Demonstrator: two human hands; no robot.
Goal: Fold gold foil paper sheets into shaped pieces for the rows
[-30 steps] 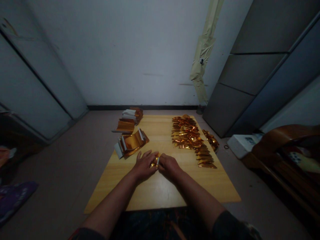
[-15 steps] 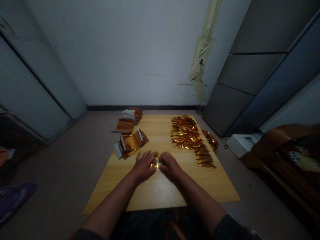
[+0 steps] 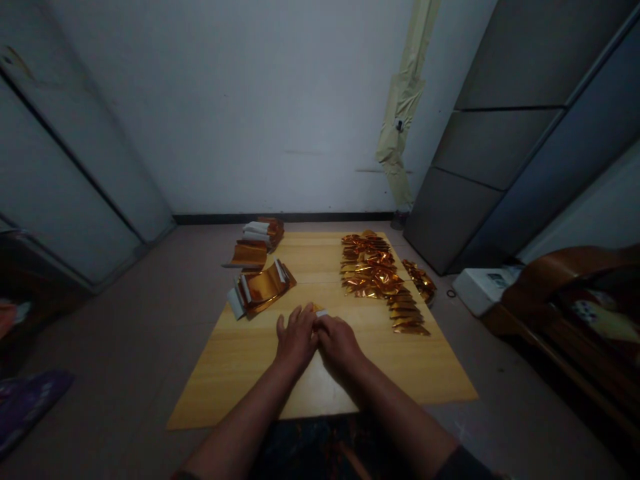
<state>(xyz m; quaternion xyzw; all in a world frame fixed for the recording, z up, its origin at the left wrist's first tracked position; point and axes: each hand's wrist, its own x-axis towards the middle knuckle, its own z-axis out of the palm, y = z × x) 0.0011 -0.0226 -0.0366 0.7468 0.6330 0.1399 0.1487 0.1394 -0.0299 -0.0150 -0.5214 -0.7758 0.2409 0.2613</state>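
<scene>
- Head view: left hand (image 3: pixel 296 337) and right hand (image 3: pixel 339 341) touch side by side, fingers curled down, both pinching a small foil piece (image 3: pixel 320 312) against the wooden board (image 3: pixel 235 373). This probably keeps the thin sheet from springing open.
- Only the piece's pale edge shows, at 12 o'clock from the fingertips.
- Flat foil stacks (image 3: pixel 261 287) lie at 10 o'clock, within the left hand's reach, with more stacks (image 3: pixel 251 253) beyond them.
- Folded foil shapes (image 3: pixel 371 267) lie in rows at 1 o'clock, apart from the flat sheets, seemingly to keep the two kinds sorted.
- No brand, label or writing can be read anywhere.
</scene>
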